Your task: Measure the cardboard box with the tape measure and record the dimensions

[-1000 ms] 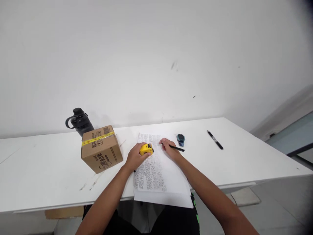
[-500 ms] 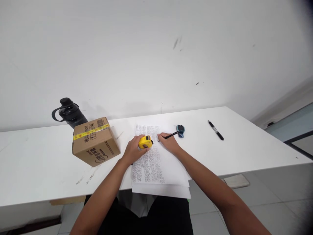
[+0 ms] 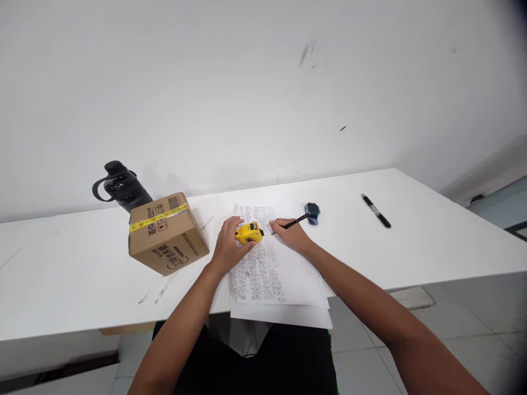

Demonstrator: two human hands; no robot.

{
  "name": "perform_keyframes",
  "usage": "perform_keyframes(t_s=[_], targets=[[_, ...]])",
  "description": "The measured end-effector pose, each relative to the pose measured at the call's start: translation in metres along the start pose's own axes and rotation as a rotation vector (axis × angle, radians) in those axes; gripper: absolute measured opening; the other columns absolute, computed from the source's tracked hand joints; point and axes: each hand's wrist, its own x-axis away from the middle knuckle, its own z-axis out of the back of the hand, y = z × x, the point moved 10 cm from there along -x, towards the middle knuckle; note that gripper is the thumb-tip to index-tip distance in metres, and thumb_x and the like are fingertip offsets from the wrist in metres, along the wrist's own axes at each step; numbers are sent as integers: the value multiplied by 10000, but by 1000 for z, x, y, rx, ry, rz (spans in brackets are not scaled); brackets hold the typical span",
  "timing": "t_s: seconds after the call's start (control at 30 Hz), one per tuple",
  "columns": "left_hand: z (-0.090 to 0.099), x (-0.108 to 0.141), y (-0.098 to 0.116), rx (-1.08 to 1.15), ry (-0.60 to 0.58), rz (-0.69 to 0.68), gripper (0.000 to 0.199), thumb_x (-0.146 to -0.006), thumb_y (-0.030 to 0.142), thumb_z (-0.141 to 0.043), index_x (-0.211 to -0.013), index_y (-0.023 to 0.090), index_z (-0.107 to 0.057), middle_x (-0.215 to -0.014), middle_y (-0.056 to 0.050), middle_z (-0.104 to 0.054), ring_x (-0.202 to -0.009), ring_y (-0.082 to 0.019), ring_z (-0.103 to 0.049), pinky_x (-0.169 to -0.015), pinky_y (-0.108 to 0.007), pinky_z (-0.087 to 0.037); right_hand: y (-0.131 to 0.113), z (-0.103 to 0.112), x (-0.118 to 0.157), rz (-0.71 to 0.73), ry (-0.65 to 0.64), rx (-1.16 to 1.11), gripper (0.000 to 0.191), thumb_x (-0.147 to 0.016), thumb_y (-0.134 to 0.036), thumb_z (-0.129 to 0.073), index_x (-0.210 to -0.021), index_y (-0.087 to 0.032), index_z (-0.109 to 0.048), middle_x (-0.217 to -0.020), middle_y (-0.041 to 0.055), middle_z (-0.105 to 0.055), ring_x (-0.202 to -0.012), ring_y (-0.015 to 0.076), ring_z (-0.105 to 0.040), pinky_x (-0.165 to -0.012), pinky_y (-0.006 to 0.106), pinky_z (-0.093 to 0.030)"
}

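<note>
My left hand (image 3: 228,247) is closed round a yellow tape measure (image 3: 249,233), thumb on the near side and fingers at the far side. The tape measure rests over the written sheet of paper (image 3: 263,280), which is filled with columns of small dark handwriting. A dark pencil (image 3: 294,221) is pinched in my right hand (image 3: 293,237), its tip at the paper just right of the tape measure. A second sheet (image 3: 284,316) sticks out under the first at the table's front edge. Just beyond the pencil's upper end lies a blue watch (image 3: 313,212) with a dark face.
A taped cardboard box (image 3: 168,233) stands left of my left hand, with a black bottle (image 3: 124,186) behind it. Toward the right of the white table (image 3: 436,241) lies a black marker pen (image 3: 376,210). The white wall (image 3: 255,93) rises along the table's back edge.
The whole view has shifted slightly, so things appear a little farther right. My left fingers have spread a little on the tape measure. Both hands keep their hold.
</note>
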Motion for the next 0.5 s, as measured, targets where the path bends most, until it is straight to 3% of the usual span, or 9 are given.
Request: perform_keyframes(t_s=[0.13, 0.23, 0.37, 0.5], targets=[[1, -2, -4, 27, 54, 12, 485, -705, 316, -748, -1069, 229, -440, -1288, -103, -449, -1238, -252, -472, -994, -428, -437, 2, 9, 0, -9, 98, -1, 421, -830, -461, -485, -524, -216, -332, -502, -47, -330, -528, 115, -336, -521, 270, -256], [0, -4, -5, 19, 69, 8, 403, -713, 305, -739, -958, 224, -428, -1189, -85, -485, -1148, -233, -519, -949, -412, -456, 2, 6, -2, -2, 66, -12, 408, -833, -452, -485, -528, -212, -362, -510, -44, -362, -536, 117, -362, -532, 268, -270], [-2, -6, 5, -40, 55, -64, 374, -729, 310, -732, -978, 219, -468, -1138, -82, -519, -1105, -232, -529, -938, -414, -459, 1, 3, -3, 19, 28, -15, 386, -846, -458, -472, -557, -202, -451, -543, -32, -436, -567, 129, -418, -562, 269, -308], [-5, -5, 18, -85, 15, -144, 341, -793, 358, -679, -1080, 233, -546, -1208, -96, -507, -1140, -241, -521, -963, -432, -456, 1, 8, -2, 20, 80, 19, 386, -846, -427, -477, -538, -209, -399, -521, -41, -377, -549, 123, -381, -544, 269, -280]])
